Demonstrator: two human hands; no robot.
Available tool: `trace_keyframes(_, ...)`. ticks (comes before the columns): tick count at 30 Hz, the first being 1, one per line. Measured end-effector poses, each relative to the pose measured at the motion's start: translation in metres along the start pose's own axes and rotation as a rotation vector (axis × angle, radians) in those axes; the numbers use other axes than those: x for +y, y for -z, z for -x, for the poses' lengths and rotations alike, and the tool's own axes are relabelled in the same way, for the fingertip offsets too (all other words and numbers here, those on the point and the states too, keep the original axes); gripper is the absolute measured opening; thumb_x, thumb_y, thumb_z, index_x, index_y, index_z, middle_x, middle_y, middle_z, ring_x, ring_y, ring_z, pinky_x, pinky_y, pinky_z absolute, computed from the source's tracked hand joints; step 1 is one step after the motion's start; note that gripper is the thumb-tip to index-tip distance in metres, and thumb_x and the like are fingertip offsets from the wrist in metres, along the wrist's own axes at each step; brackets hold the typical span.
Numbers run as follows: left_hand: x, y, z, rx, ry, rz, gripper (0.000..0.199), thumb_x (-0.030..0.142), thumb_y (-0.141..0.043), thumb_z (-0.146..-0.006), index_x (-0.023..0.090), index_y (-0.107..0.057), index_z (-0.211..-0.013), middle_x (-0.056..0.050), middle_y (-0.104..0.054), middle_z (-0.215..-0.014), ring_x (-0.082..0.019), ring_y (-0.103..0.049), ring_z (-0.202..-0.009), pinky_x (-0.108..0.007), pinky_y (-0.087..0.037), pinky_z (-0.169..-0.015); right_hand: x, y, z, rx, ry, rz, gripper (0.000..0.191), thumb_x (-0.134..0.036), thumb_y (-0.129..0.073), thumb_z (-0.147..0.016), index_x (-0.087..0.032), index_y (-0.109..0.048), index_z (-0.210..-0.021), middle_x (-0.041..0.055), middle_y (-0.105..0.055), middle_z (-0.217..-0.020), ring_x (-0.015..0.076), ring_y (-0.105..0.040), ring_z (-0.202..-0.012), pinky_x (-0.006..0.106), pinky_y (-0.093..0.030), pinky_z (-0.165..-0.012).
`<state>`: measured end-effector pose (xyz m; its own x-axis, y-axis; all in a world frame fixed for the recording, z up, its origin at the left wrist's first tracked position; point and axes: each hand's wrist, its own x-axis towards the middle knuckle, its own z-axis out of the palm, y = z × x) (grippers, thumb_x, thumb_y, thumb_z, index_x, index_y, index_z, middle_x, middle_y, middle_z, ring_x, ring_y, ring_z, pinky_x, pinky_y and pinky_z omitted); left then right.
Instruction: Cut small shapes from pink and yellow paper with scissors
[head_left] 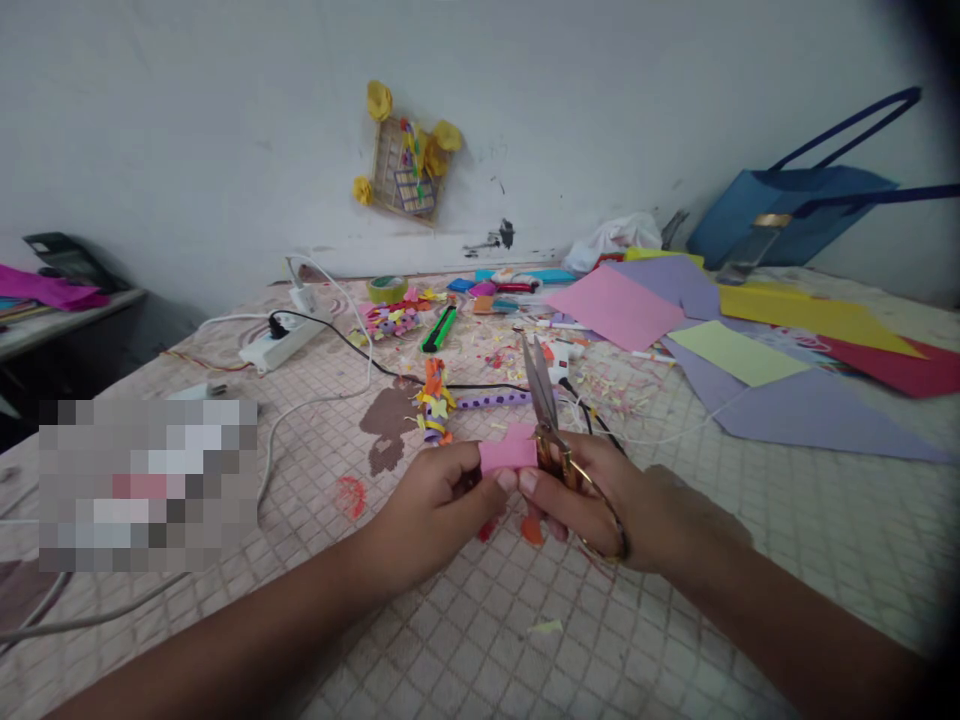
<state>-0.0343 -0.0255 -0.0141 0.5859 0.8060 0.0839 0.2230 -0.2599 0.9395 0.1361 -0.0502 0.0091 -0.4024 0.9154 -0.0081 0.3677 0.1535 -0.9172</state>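
A small piece of pink paper (504,456) is pinched between the thumb and fingers of my left hand (435,500). My right hand (600,500) is wrapped round gold-handled scissors (546,400), whose slightly parted blades point up and away from me. The right thumb also touches the lower right edge of the pink paper. Just beyond the hands, a purple dotted paper stick (495,400) lies on the patterned cloth (465,640), with an orange, yellow and purple paper decoration (435,402) at its left end.
A green cutter (439,328), tape roll (388,289) and paper scraps lie farther back. Coloured sheets (615,305) and a blue bag (780,215) are at right. At left are a power strip (280,345) and cables; a black cable crosses behind the hands.
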Motion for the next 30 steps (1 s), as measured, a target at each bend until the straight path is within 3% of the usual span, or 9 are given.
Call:
trace_keyframes(7,-0.001,-0.001,0.001,0.032,-0.04,0.118,0.022,0.032,-0.05,-0.083,0.013,-0.058,-0.075,0.001,-0.053,-0.059,-0.008,-0.047,-0.052,-0.019,-0.039,-0.048,0.016,-0.002,-0.005,-0.024,0.043,-0.167,0.028,-0.043,-0.05,-0.084,-0.018,-0.045,-0.071,-0.0036,-0.05,-0.056,0.007,-0.046,-0.044,0.018,-0.035,-0.04)
trace_keyframes(10,0.001,-0.001,0.003,0.226,-0.05,0.142,0.019,0.029,-0.052,-0.082,0.014,-0.056,-0.071,0.003,-0.052,-0.055,-0.007,-0.047,-0.049,-0.018,-0.039,-0.047,0.019,-0.004,-0.004,-0.021,0.089,-0.178,0.036,-0.053,-0.047,-0.082,-0.019,-0.042,-0.074,-0.0046,-0.046,-0.057,0.0078,-0.045,-0.046,0.019,-0.035,-0.042)
trace_keyframes(13,0.005,0.0,0.005,0.454,-0.092,0.214,0.018,0.03,-0.053,-0.082,0.015,-0.055,-0.071,0.004,-0.051,-0.054,-0.007,-0.047,-0.049,-0.018,-0.04,-0.047,0.015,-0.009,0.0,0.042,0.116,-0.018,0.039,-0.058,-0.038,-0.085,-0.019,-0.042,-0.078,-0.0036,-0.042,-0.063,0.0094,-0.041,-0.053,0.022,-0.036,-0.048)
trace_keyframes(16,0.008,-0.002,0.008,0.557,-0.162,0.274,0.017,0.031,-0.053,-0.082,0.016,-0.056,-0.076,0.002,-0.057,-0.062,-0.008,-0.052,-0.057,-0.02,-0.046,-0.054,0.01,-0.017,0.003,0.075,0.12,0.178,0.036,-0.055,-0.035,-0.087,-0.02,-0.041,-0.083,-0.0009,-0.045,-0.07,0.0122,-0.041,-0.058,0.026,-0.036,-0.052)
trace_keyframes(20,0.014,-0.006,0.012,0.59,-0.196,0.299,0.015,0.032,-0.053,-0.082,0.018,-0.057,-0.083,-0.001,-0.064,-0.079,-0.01,-0.058,-0.066,-0.021,-0.051,-0.061,0.013,-0.03,0.003,0.07,0.119,0.328,0.032,-0.051,-0.037,-0.087,-0.019,-0.039,-0.081,0.0032,-0.05,-0.075,0.0164,-0.045,-0.064,0.03,-0.034,-0.056)
trace_keyframes(30,0.019,-0.006,0.012,0.497,-0.169,0.308,0.01,0.023,-0.051,-0.082,0.017,-0.059,-0.079,0.001,-0.061,-0.07,-0.009,-0.057,-0.063,-0.019,-0.05,-0.06,0.019,-0.038,0.006,0.057,0.152,0.284,0.036,-0.055,-0.033,-0.087,-0.02,-0.036,-0.082,0.004,-0.052,-0.078,0.0175,-0.045,-0.067,0.031,-0.035,-0.06)
